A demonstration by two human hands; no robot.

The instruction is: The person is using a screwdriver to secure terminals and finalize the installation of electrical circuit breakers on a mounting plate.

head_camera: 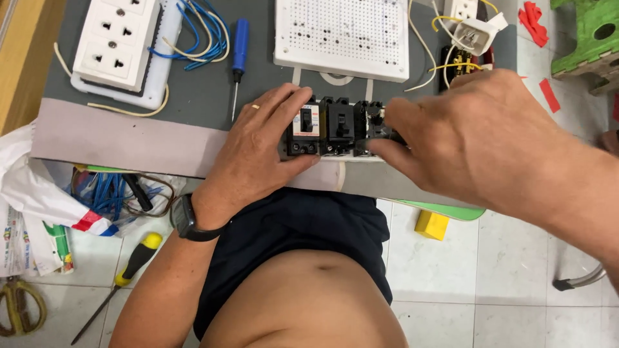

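A row of three black circuit breakers (pixel 338 127) sits on a white base at the near edge of the grey work mat (pixel 193 103). My left hand (pixel 261 148), with a ring and a black wristwatch, grips the left end of the row, thumb under the leftmost breaker. From the right, my right hand (pixel 471 138) reaches in and pinches the rightmost breaker (pixel 376 125) with its fingertips. The lower right part of the row is hidden by my fingers.
On the mat lie a white double socket panel (pixel 116 42), blue and white wires (pixel 200 32), a blue screwdriver (pixel 239 51), a white perforated board (pixel 342 35) and wired parts (pixel 467 38). On the floor: a yellow-handled screwdriver (pixel 132 264), scissors (pixel 19 309), bags, a yellow block (pixel 431 224).
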